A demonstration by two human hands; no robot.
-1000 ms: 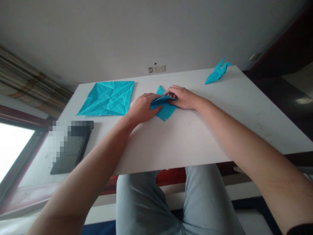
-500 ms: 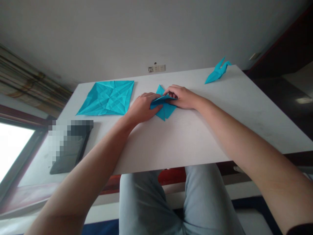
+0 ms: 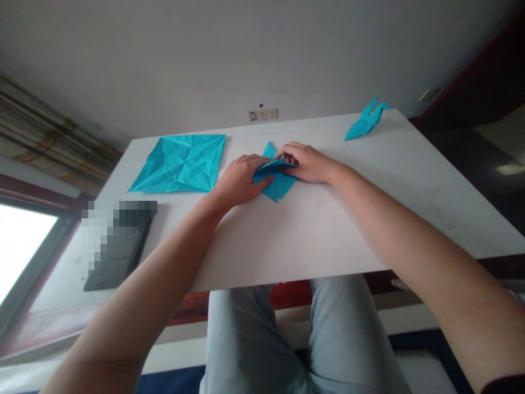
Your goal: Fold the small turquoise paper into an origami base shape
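Near the table's [image 3: 311, 230] far edge, both hands are pinching the folded blue paper [image 3: 275, 186]. Left hand [image 3: 240, 180] is gripping its left side. Right hand [image 3: 305, 162] is pressing the top flap.

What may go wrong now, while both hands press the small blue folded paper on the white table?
The folded paper may slip under the left hand and right hand on the smooth table, so the crease could land crooked. The raised flap might tear if pinched hard. A forearm sweep could shift the creased sheet.
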